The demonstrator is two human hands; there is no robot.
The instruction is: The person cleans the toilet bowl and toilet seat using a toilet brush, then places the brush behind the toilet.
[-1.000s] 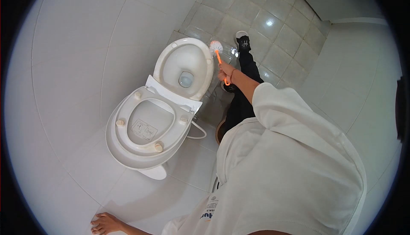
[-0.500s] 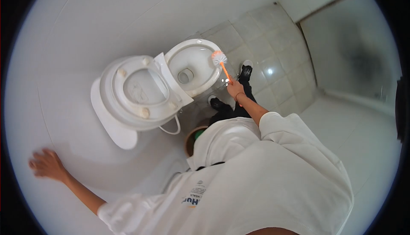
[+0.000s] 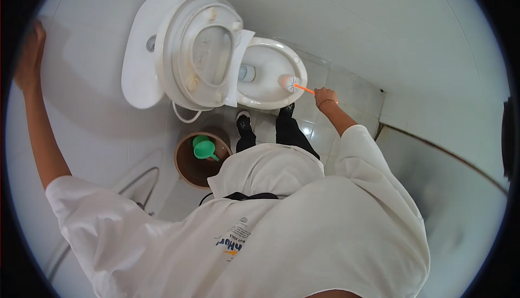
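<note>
My right hand point(image 3: 325, 97) is closed around the orange handle of a toilet brush point(image 3: 304, 89). The brush's round white and orange head is at the inner front side of the toilet bowl point(image 3: 266, 61), close to the rim. My left hand point(image 3: 31, 60) is at the far left against the pale wall, holding nothing, its fingers partly lost in the dark image edge. Behind the bowl, the toilet seat and lid point(image 3: 187, 49) stand raised.
A brown bucket point(image 3: 187, 164) with a green dipper point(image 3: 205, 148) in it stands left of my legs. A white hose loops beside the toilet. At the right is a frosted panel point(image 3: 428, 190). My feet are on the tiled floor point(image 3: 319, 130) beside the bowl.
The view has turned, and the bucket now shows fully. The brush head has gone from outside the bowl, over the rim, to inside it. My left hand is farther up the wall.
</note>
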